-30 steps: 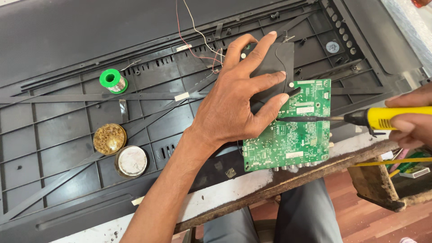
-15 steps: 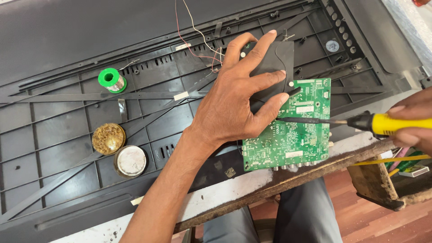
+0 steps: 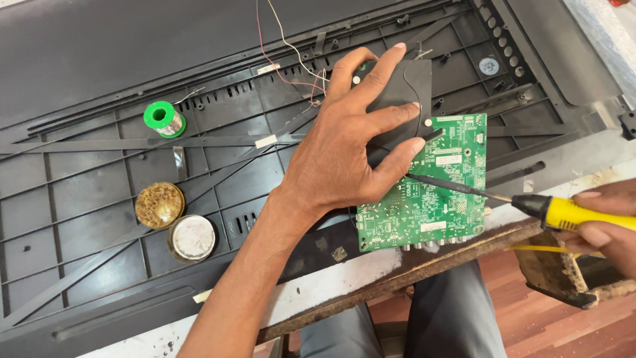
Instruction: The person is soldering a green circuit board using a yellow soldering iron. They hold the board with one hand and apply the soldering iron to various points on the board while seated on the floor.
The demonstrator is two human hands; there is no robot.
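Head view, the only one: left hand lies spread, fingers fanned over a black flat module and the far-left corner of the green circuit board, pressing both down against the big dark ribbed back panel. The board sits at the near right of the panel, its near edge close to the worn wooden bench edge. Right hand, at the right frame edge, is closed around the yellow handle of a soldering iron; its dark shaft runs left and the tip sits on the board just beside the left index fingertip. Judgement: keep the holding fingers clear of the tip, keep the board pinned flat so it can't slide, and touch only the one joint. Solder spool with green core lies far left; brass tip-cleaner tin and silvery round tin touch each other, near left. Thin red and white wires trail far from the module.
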